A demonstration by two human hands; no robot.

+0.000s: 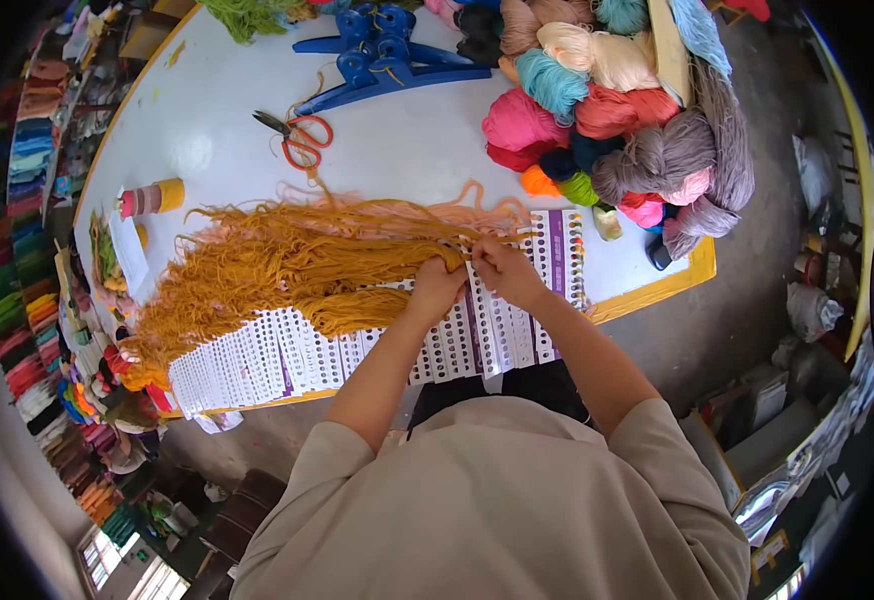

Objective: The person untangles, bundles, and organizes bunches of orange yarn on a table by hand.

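Note:
A thick bundle of mustard-yellow yarn lies across white cards with rows of punched holes. My left hand is closed round the bundle's right end. Just to its right, my right hand pinches yellow strands over the cards. Pale pink yarn shows behind the yellow. Purple strips mark some cards, and small coloured tufts line the rightmost card's edge. Scissors with red handles lie beyond the bundle.
Blue plastic frames stand at the table's far side. Skeins and balls of many colours are piled at the back right. A wound spool and white paper lie at the left. The table has a yellow edge.

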